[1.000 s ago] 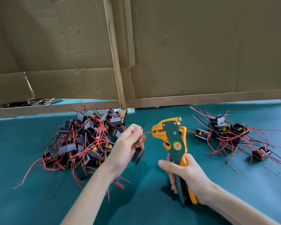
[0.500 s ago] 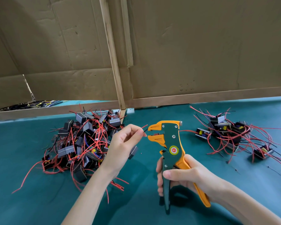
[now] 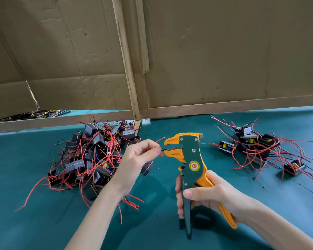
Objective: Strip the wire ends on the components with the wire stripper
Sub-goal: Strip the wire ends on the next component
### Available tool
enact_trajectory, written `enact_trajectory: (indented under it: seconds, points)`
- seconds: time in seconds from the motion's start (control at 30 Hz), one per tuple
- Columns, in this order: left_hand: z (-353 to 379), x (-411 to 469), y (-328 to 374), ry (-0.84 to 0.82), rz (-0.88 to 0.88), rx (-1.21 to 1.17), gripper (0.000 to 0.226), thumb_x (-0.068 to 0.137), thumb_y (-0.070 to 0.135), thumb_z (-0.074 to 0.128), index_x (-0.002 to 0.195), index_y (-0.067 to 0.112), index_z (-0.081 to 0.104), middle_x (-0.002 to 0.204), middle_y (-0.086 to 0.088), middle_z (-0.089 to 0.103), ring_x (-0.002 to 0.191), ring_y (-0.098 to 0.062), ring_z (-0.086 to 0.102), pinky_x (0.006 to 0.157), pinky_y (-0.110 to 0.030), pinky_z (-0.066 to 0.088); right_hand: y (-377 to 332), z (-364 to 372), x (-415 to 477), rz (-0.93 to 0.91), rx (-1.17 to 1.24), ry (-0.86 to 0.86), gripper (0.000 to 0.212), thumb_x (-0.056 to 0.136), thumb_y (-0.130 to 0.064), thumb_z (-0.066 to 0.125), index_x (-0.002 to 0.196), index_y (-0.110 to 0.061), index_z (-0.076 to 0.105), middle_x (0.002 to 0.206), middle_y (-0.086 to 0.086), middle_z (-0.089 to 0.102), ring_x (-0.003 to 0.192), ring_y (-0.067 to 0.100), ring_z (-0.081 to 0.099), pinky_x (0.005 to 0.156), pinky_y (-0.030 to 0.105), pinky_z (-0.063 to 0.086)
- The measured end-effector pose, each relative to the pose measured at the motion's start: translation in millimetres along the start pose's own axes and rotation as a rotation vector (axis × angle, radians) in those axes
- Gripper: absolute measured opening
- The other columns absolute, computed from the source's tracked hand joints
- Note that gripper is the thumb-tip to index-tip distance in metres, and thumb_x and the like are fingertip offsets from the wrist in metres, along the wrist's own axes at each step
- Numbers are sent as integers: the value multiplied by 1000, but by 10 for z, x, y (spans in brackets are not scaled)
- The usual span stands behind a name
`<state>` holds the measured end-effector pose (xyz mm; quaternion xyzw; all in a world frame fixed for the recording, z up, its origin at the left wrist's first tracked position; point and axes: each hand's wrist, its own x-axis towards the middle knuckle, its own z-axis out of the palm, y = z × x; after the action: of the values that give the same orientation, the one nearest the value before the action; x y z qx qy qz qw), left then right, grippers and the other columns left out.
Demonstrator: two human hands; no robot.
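My right hand grips the handles of an orange and green wire stripper, held upright with its jaws parted and facing left. My left hand pinches a thin black wire whose tip lies between the jaws. A red wire end sticks up from the same fingers. The black component that the wires belong to hangs below my left palm, partly hidden by it.
A large heap of black components with red wires lies on the green mat to the left. A smaller group of components lies to the right. Cardboard walls stand behind. Loose cables show through a gap at far left.
The stripper's handles have spread and its jaws parted. The red wire came out of the jaws; my left hand has now put a black wire tip between them.
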<state>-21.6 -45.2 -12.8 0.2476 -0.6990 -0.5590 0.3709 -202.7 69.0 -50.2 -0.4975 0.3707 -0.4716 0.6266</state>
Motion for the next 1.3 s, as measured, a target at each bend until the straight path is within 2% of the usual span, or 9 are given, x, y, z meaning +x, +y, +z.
enact_trajectory:
  seconds: [0.13, 0.23, 0.3, 0.5, 0.7, 0.87, 1.07, 1.23, 1.3]
  points:
    - [-13, 2, -2, -18, 1, -10, 26, 74, 43, 65, 72, 17, 68, 72, -39, 41, 68, -49, 36, 69, -37, 25, -3, 10, -18, -1, -16, 3, 20, 80, -20, 76, 97, -12, 67, 85, 20, 67, 77, 37, 66, 77, 47, 54]
    - [-12, -2, 13, -31, -10, -7, 28, 73, 44, 65, 74, 16, 70, 76, -41, 45, 76, -33, 33, 77, -40, 26, -7, 0, -17, 9, -20, 4, 19, 81, -19, 75, 96, -10, 67, 85, 20, 66, 78, 38, 66, 78, 48, 54]
    - [-14, -2, 22, -33, -11, 3, 27, 72, 44, 65, 73, 17, 70, 76, -40, 45, 78, -31, 34, 77, -39, 27, -6, -11, -16, 10, -28, -3, 21, 81, -20, 76, 97, -10, 66, 86, 21, 66, 78, 39, 65, 79, 49, 54]
    - [-47, -8, 28, -43, -2, 47, 22, 78, 38, 66, 71, 17, 70, 68, -37, 38, 64, -48, 33, 70, -40, 24, -10, -6, -21, 6, -52, -4, 21, 81, -23, 77, 95, -12, 67, 84, 21, 67, 77, 38, 65, 77, 48, 54]
    - [-74, -11, 62, -90, 12, 32, 21, 81, 33, 67, 69, 17, 69, 62, -32, 30, 60, -47, 24, 59, -51, 23, -77, 4, -56, 8, -99, -29, 20, 85, -22, 70, 94, -7, 61, 81, 19, 64, 74, 35, 64, 73, 42, 53]
    - [-97, -25, 77, -113, 41, 29, 26, 77, 41, 67, 73, 16, 71, 67, -35, 35, 63, -47, 26, 63, -48, 25, -80, 40, -54, -3, -107, 5, 13, 82, -27, 72, 82, -19, 62, 71, 16, 62, 63, 32, 62, 65, 37, 52]
    - [-104, -30, 79, -117, 60, 57, 26, 78, 42, 66, 76, 17, 73, 74, -36, 45, 68, -47, 31, 71, -39, 26, -86, 70, -60, -2, -156, 45, 24, 77, -40, 77, 76, -22, 61, 62, 13, 61, 53, 29, 60, 60, 34, 50]
    - [-104, -20, 48, -105, 38, 50, 19, 83, 32, 63, 73, 19, 72, 71, -34, 42, 65, -46, 29, 70, -39, 28, -40, 120, -41, 3, -140, 108, 24, 72, -40, 75, 67, -22, 60, 56, 13, 57, 47, 27, 56, 55, 32, 49]
    - [-103, -6, 16, -106, 32, 56, 18, 84, 31, 63, 72, 19, 72, 69, -25, 48, 64, -39, 32, 68, -32, 32, -1, 155, -22, -16, -160, 175, 29, 68, -42, 76, 64, -20, 57, 51, 12, 54, 41, 24, 52, 49, 29, 46]
